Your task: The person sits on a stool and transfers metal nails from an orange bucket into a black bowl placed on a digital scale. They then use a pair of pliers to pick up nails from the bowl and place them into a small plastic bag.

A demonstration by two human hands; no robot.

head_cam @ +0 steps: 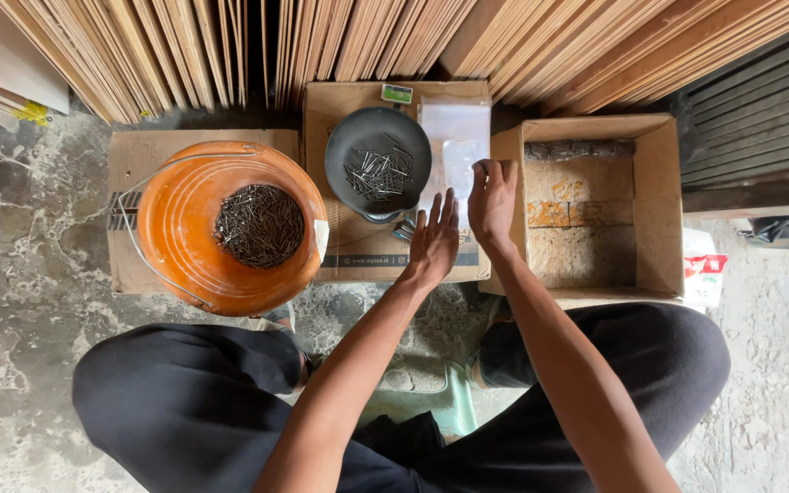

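Bagging nails: both hands at the clear plastic bags [454, 146], none picked yet.

Orange bucket [230, 226] of nails left; dark pan [377, 160] mid-cardboard; left hand [431, 242] slack, fingers spread; right hand [492, 199] pinching a bag's right edge. Next, likely: separate one bag, open its mouth.

- My left hand [433, 239] hovers open, fingers spread, over a flat cardboard sheet [367, 251], just below the dark round pan [378, 160] of loose nails.
- My right hand [492, 199] pinches the edge of a clear plastic bag [454, 146] beside the pan.
- An orange bucket [180, 228] with a nail heap [259, 225] sits to my left.
- An open cardboard box [655, 205] sits to my right.
- Wooden boards [184, 46] lean behind.
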